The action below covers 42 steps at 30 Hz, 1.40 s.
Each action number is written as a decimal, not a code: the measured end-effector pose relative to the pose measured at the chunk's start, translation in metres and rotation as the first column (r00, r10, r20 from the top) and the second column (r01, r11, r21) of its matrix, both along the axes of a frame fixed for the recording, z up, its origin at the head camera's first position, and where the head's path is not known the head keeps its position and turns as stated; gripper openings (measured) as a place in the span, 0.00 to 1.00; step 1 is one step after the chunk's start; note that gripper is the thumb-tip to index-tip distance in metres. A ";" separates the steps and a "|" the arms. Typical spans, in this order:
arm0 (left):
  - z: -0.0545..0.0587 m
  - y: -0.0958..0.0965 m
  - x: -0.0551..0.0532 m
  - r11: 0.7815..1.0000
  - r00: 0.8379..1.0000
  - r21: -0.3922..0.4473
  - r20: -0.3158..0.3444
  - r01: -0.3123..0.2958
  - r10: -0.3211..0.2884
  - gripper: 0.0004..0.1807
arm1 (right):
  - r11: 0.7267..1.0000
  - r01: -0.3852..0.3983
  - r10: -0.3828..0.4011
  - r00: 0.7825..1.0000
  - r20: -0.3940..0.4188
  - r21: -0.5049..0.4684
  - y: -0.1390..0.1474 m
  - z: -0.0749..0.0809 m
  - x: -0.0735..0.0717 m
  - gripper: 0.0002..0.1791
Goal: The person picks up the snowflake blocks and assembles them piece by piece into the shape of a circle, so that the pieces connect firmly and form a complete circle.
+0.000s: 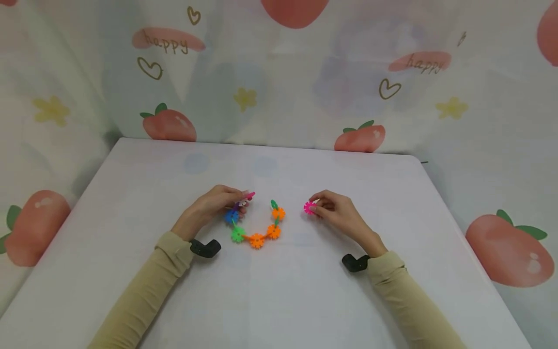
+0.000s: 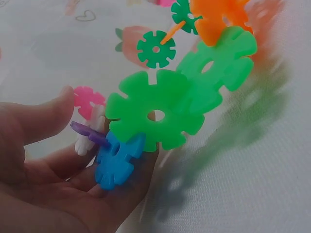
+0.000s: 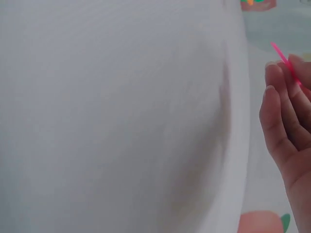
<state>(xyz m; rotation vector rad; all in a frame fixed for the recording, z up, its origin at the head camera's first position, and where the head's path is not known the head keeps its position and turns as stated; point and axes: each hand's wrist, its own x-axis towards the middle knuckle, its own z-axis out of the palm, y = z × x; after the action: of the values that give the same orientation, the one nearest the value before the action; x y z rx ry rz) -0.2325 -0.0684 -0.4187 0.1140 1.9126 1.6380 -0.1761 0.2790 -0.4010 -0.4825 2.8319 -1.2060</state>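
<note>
My left hand (image 1: 218, 199) holds one end of a curved chain of interlocking plastic snowflake discs (image 1: 257, 241). At that end, a pink disc (image 2: 88, 101), a white disc (image 2: 90, 133) and a purple disc (image 2: 90, 133) sit between thumb and fingers. A blue disc (image 2: 116, 162) joins them to light green discs (image 2: 155, 114), followed by orange discs (image 2: 218, 17) and darker green ones (image 2: 156, 49). The chain's other end, with a green disc (image 1: 273, 204), points away from me. To its right, my right hand (image 1: 337, 211) pinches a separate pink disc (image 1: 309, 208) between thumb and fingertips.
Both hands are over a white-covered table (image 1: 279, 300). A printed fabric backdrop (image 1: 279, 72) with fruit and hearts surrounds its back and sides. A black device is worn at the left wrist (image 1: 206, 248) and another at the right wrist (image 1: 355, 262).
</note>
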 end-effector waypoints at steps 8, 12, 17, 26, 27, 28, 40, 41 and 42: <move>0.001 0.000 0.000 1.000 1.000 -0.002 0.006 -0.007 0.007 0.20 | 0.997 -0.028 0.029 0.999 0.014 -0.078 -0.033 0.004 -0.021 0.13; 0.001 0.000 0.000 1.000 1.000 -0.004 0.002 -0.008 0.008 0.20 | 0.994 -0.049 0.050 0.999 0.009 -0.095 -0.050 0.004 -0.031 0.12; 0.001 0.001 0.000 1.000 1.000 -0.024 -0.023 -0.006 0.005 0.20 | 0.991 -0.075 0.079 0.996 0.028 -0.113 -0.071 0.004 -0.041 0.11; 0.002 0.000 0.000 0.999 0.998 0.031 -0.056 0.012 -0.010 0.21 | 0.979 -0.146 0.155 0.987 0.053 -0.142 -0.098 0.006 -0.049 0.11; 0.002 0.000 0.000 0.999 0.998 0.033 -0.062 0.014 -0.012 0.22 | 0.978 -0.153 0.162 0.985 0.053 -0.145 -0.100 0.006 -0.050 0.11; 0.003 0.000 0.000 0.999 0.998 0.033 -0.067 0.016 -0.014 0.22 | 0.976 -0.158 0.167 0.985 0.052 -0.147 -0.101 0.005 -0.051 0.11; 0.002 0.004 0.004 1.000 0.990 -0.009 -0.139 -0.013 0.012 0.20 | 0.971 -0.140 0.164 0.980 0.116 -0.192 -0.112 0.003 -0.058 0.10; 0.001 0.004 0.004 1.000 0.990 -0.008 -0.142 -0.016 0.015 0.20 | 0.970 -0.131 0.160 0.978 0.134 -0.204 -0.113 0.002 -0.059 0.10; 0.000 0.004 0.004 1.000 0.989 -0.007 -0.146 -0.018 0.017 0.20 | 0.969 -0.122 0.156 0.977 0.147 -0.215 -0.113 0.001 -0.059 0.11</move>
<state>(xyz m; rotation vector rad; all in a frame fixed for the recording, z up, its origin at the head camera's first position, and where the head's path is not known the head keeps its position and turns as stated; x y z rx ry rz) -0.2288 -0.0645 -0.4188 0.2202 2.0345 1.6735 -0.2352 0.1660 -0.4000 -0.5521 2.5061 -1.4440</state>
